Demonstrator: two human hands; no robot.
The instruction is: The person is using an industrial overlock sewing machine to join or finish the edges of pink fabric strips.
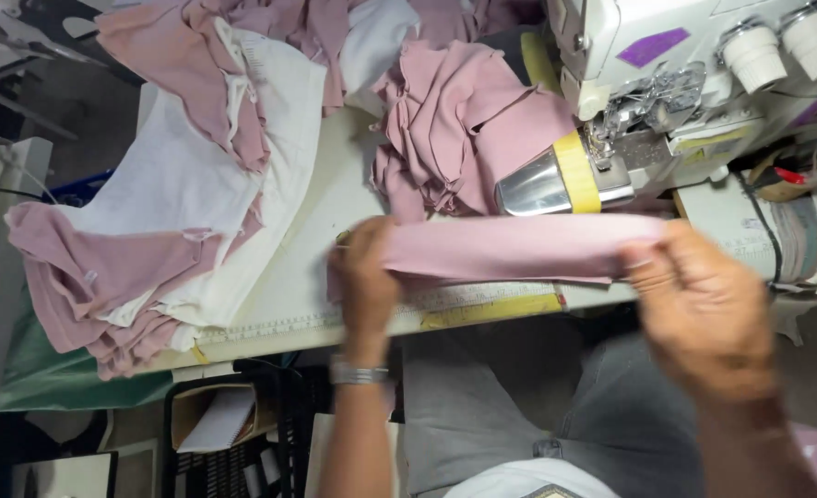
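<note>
View from above of a person seated at a sewing table (316, 277). 2 hands stretch 1 long pink fabric strip (510, 247) flat between them, just in front of the sewing machine (648, 83). The left hand (364, 277) is closed around the strip's left end, fingers curled over the top edge. The right hand (699, 309) pinches the right end, fingers drawn together on the cloth. The strip looks light, soft and limp; it likely sags or twists unless held taut, so gripping both ends, as here, seems the surest hold. It is not fragile, though thin knit cloth could stretch.

Behind the strip, 1 bunched heap of pink fabric (464, 129) lies beside the machine's metal presser area (542, 184). To the left, 1 loose pile of pink and white cut pieces (169, 203) drapes over the table edge; single pieces cannot be counted. 2 white thread cones (787, 46) show at top right. 1 metal watch (358, 373) circles the left wrist.
</note>
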